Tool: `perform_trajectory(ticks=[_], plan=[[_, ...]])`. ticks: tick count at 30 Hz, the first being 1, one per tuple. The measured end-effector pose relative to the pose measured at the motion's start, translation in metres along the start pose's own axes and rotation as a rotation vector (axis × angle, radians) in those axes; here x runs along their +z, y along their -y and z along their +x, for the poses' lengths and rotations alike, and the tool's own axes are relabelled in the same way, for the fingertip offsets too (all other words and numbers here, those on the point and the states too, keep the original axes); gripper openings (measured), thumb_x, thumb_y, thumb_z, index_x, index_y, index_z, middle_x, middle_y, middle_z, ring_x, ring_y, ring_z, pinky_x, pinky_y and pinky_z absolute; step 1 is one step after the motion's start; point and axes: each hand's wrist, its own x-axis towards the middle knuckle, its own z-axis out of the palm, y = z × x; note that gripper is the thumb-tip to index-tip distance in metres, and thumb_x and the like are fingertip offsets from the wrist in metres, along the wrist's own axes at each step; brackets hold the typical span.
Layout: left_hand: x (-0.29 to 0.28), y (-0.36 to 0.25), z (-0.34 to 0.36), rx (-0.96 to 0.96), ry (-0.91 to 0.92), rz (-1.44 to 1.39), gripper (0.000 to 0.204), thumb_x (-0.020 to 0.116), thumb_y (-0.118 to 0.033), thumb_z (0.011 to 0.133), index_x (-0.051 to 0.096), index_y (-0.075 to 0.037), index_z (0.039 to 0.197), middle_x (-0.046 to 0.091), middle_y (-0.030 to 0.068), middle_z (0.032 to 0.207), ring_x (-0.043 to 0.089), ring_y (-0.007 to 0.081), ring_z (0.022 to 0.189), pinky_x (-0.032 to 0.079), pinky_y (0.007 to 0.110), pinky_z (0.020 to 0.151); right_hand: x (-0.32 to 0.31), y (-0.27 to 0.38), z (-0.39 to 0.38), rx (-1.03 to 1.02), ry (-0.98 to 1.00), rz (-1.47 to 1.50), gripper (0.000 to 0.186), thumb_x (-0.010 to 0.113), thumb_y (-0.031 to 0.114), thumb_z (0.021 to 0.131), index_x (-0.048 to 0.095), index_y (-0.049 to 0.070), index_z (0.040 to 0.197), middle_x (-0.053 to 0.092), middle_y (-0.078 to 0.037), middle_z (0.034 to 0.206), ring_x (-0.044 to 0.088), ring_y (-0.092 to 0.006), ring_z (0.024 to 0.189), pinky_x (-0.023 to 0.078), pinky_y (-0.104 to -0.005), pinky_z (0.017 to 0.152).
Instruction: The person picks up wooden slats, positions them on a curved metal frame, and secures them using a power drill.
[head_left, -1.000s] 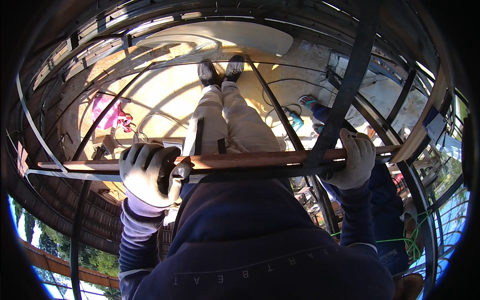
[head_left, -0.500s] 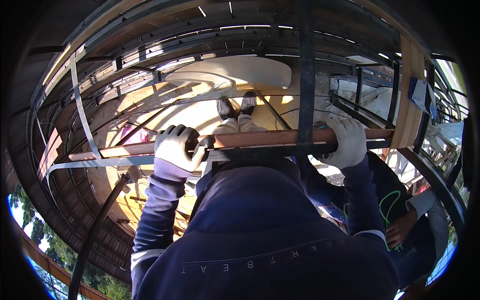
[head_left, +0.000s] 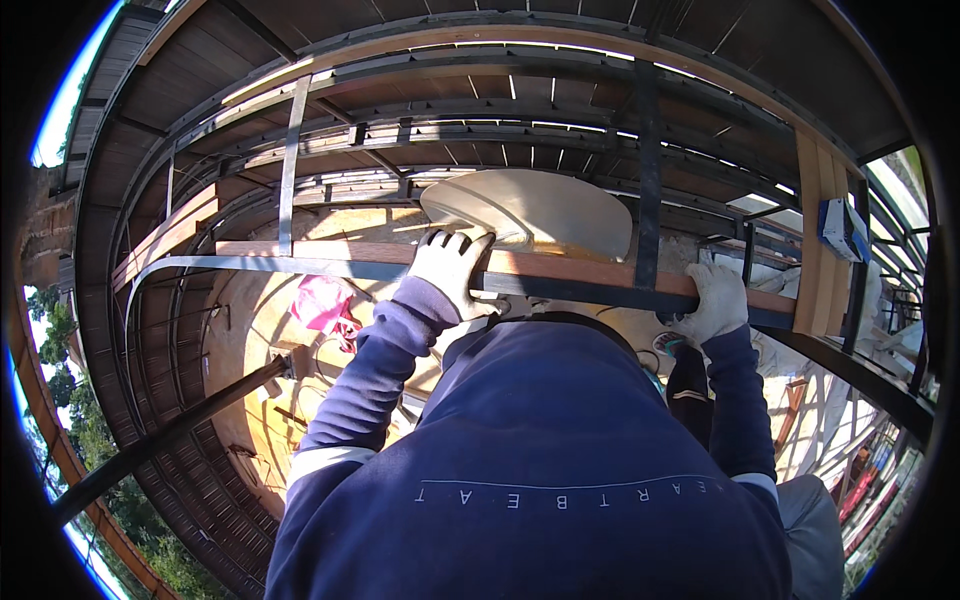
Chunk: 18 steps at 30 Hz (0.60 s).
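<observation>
The left hand [head_left: 447,268], in a pale glove, sits just above the middle of the frame with its fingers curled over the wooden rail [head_left: 570,268] and its thumb on the near side. The right hand [head_left: 716,302], gloved too, is wrapped around the same rail right of centre; its fingertips are partly hidden. The rail crosses the middle of the frame, with a dark metal bar [head_left: 590,294] along its near edge. Between the hands, nearer the right, a dark upright [head_left: 648,170] meets it; a grey strip [head_left: 292,180] rises from it at upper left. At right, pale planks [head_left: 820,230] stand by its end, a blue and white box [head_left: 845,230] against them. Beyond, a pale rounded sheet [head_left: 530,205] lies upper centre, and pink cloth [head_left: 322,303] lies on the floor left of centre
</observation>
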Motion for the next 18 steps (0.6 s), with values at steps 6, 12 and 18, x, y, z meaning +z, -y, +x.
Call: perform_trajectory(ticks=[6,12,18], plan=[[0.01,-0.01,0.011,-0.168,0.21,0.065,0.074,0.083,-0.056,0.069,0.063,-0.007,0.121,0.066,0.0185,0.122,0.064,0.0358,0.114,0.049,0.05,0.1,0.005,-0.005,-0.002,-0.046,-0.036,0.009,0.061,0.089,0.046,0.057,0.068,0.007,0.099,0.068,-0.016,0.091,0.067,-0.0386,0.088,0.053,-0.0472,0.081],[0.008,-0.008,0.009,-0.131,0.154,0.056,0.062,0.082,-0.053,0.069,0.066,-0.008,0.107,0.07,0.0149,0.102,0.07,0.0348,0.097,0.054,0.049,0.089,0.006,0.0,-0.004,-0.095,-0.121,0.004,0.052,0.087,0.044,0.06,0.068,0.008,0.092,0.067,-0.015,0.084,0.067,-0.0387,0.084,0.053,-0.0477,0.078],[-0.001,-0.009,0.009,-0.127,0.199,0.029,0.064,0.085,-0.055,0.068,0.066,-0.01,0.11,0.07,0.0134,0.106,0.07,0.0338,0.101,0.053,0.048,0.092,0.007,0.008,-0.003,-0.108,-0.146,-0.071,0.05,0.085,0.045,0.062,0.067,0.007,0.089,0.067,-0.016,0.084,0.067,-0.0393,0.083,0.053,-0.0481,0.076]])
